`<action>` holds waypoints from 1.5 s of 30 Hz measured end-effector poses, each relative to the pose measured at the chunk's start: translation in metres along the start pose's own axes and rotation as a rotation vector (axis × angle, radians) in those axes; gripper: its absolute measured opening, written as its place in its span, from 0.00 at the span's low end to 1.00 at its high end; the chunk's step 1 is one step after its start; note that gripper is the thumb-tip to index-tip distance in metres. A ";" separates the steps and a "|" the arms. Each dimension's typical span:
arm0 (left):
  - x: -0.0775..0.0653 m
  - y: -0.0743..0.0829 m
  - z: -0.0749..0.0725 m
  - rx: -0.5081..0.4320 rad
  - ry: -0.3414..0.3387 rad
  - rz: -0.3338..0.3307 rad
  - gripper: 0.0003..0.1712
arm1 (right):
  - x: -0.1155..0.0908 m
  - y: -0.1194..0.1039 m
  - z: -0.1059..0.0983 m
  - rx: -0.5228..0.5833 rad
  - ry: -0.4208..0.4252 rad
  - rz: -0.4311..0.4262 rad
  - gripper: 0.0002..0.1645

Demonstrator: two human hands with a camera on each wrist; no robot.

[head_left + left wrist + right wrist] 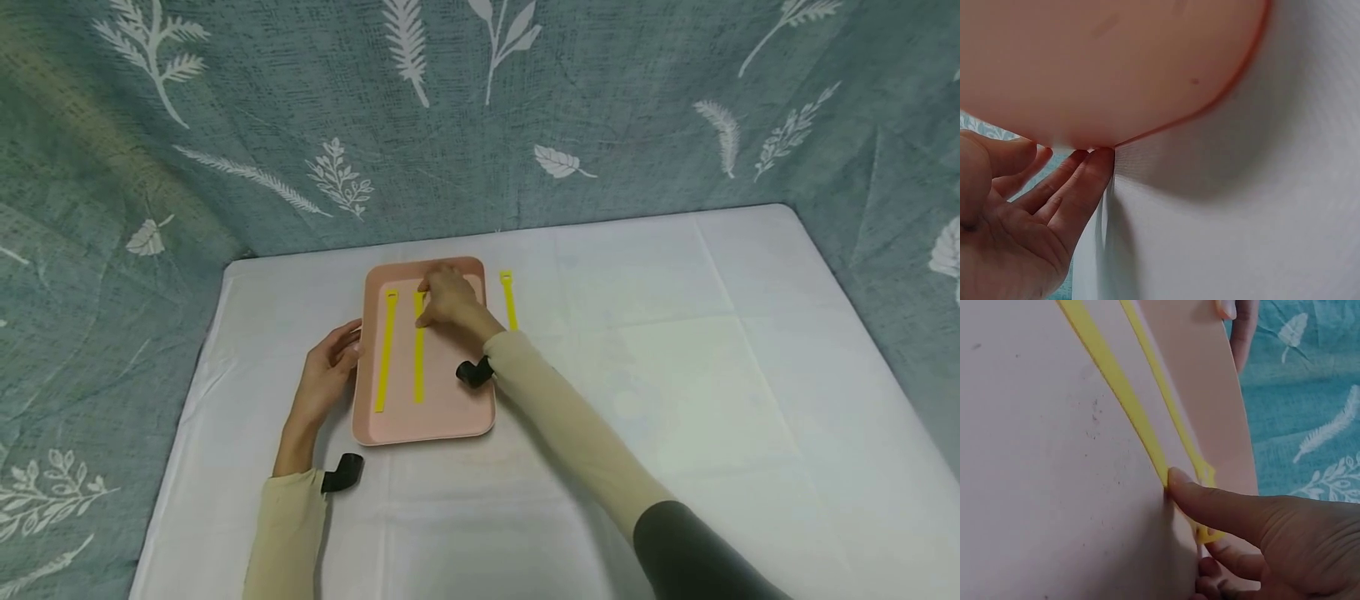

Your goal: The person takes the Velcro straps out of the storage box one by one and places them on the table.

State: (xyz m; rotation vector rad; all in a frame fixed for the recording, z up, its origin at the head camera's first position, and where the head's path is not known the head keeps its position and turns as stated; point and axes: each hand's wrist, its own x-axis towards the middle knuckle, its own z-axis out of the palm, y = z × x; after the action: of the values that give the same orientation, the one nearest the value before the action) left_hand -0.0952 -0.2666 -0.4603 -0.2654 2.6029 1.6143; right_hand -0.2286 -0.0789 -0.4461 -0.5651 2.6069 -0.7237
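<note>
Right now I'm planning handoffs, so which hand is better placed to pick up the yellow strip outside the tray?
Probably the right hand: the outside strip lies on its side of the tray, close by its wrist, though it pinches another yellow strip. The left hand touches the tray's opposite edge.

The shallow pink rounded-rectangular tray shows scattered dark specks, the three long, flat yellow strips are one solid colour, the creased cloth tablecloth is white, the hanging blue-green cloth bears white fern and leaf prints, and the long fabric sleeves are plain beige.
</note>
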 end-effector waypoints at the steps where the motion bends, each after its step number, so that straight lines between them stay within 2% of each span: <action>1: 0.000 0.000 0.000 0.005 0.001 -0.001 0.27 | 0.000 0.000 -0.001 0.010 -0.001 0.003 0.34; 4: 0.000 0.001 0.000 0.008 -0.002 0.004 0.27 | -0.001 0.000 -0.001 0.017 0.011 -0.008 0.29; 7: -0.001 0.003 -0.001 -0.006 -0.008 0.012 0.27 | -0.003 0.001 0.000 0.042 0.015 -0.035 0.29; 12: -0.003 0.004 -0.002 -0.034 -0.020 0.008 0.28 | -0.005 0.004 0.003 0.104 0.023 -0.082 0.35; 16: -0.003 0.002 -0.001 -0.025 -0.016 0.003 0.28 | -0.006 0.006 0.005 0.110 0.045 -0.094 0.37; 21: -0.003 -0.001 0.000 -0.008 -0.003 0.007 0.27 | -0.006 0.006 0.006 0.123 0.058 -0.105 0.45; 26: -0.003 -0.002 0.000 -0.014 -0.005 0.017 0.27 | -0.005 0.006 0.008 0.122 0.078 -0.094 0.48; 36: -0.003 -0.002 0.001 -0.001 -0.005 0.008 0.27 | -0.009 0.005 0.011 0.181 0.118 -0.055 0.47; 38: -0.003 -0.001 0.000 -0.012 -0.009 0.006 0.27 | -0.010 0.005 0.012 0.194 0.123 -0.045 0.42; 41: -0.003 0.001 0.000 -0.026 -0.013 0.007 0.27 | -0.012 0.006 0.010 0.180 0.119 -0.074 0.16; 42: -0.004 0.001 -0.001 -0.030 -0.014 0.008 0.27 | -0.012 0.006 0.009 0.174 0.118 -0.088 0.11; 45: -0.004 0.003 -0.001 -0.031 -0.017 0.013 0.28 | -0.014 0.007 0.007 0.165 0.120 -0.132 0.23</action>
State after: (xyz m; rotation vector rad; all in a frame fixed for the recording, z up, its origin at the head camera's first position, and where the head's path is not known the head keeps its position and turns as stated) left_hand -0.0917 -0.2660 -0.4570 -0.2365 2.5747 1.6548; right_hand -0.2153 -0.0692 -0.4518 -0.6666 2.6043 -1.0334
